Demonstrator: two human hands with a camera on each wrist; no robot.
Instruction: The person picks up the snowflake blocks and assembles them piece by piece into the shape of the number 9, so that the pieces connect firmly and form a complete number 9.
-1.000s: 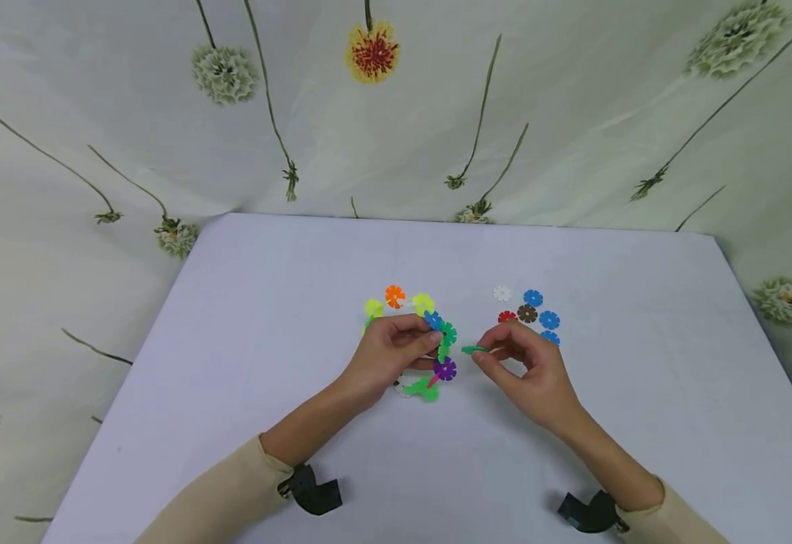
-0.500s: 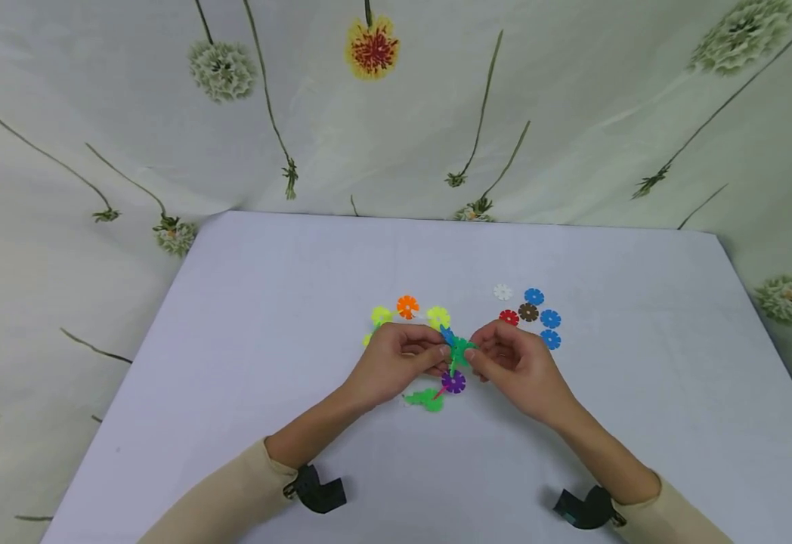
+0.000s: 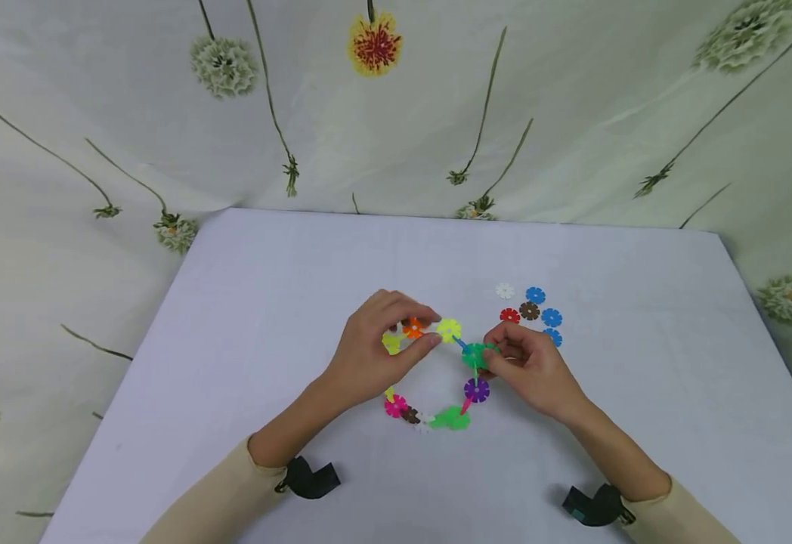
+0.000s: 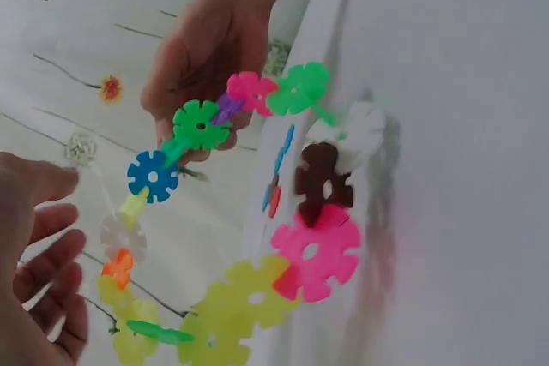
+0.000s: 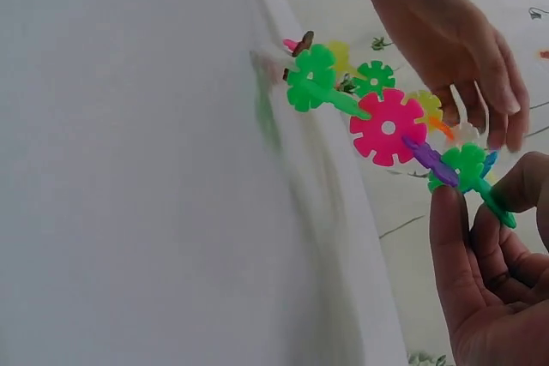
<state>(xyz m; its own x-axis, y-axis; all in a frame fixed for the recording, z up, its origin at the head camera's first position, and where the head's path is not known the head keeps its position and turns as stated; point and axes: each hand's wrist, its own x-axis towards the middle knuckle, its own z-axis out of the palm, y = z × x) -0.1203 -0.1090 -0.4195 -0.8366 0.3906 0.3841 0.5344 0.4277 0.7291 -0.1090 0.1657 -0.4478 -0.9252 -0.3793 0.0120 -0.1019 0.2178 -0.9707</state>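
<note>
My right hand (image 3: 535, 374) pinches a green notched disc (image 5: 497, 203) between thumb and fingers. That disc is slotted into a loop of colourful interlocking plastic discs (image 3: 477, 391), just beyond a purple disc (image 5: 431, 160). The loop hangs from the right hand, and its pink disc (image 4: 316, 255) and brown disc (image 4: 322, 176) show large in the left wrist view. My left hand (image 3: 369, 355) is beside the loop's left side, thumb and fingers apart and holding nothing. In the head view it covers some of the yellow discs.
Loose discs lie beyond the right hand: a white disc (image 3: 504, 290), a red disc (image 3: 509, 316), a brown one (image 3: 529, 310) and several blue discs (image 3: 552, 317). The white table (image 3: 267, 302) meets a flower-printed cloth (image 3: 423, 136) at its back edge.
The right hand has brought its green disc to the loop, where it is now joined. The left hand has let go and moved left and up. The loop has shifted right and spread out.
</note>
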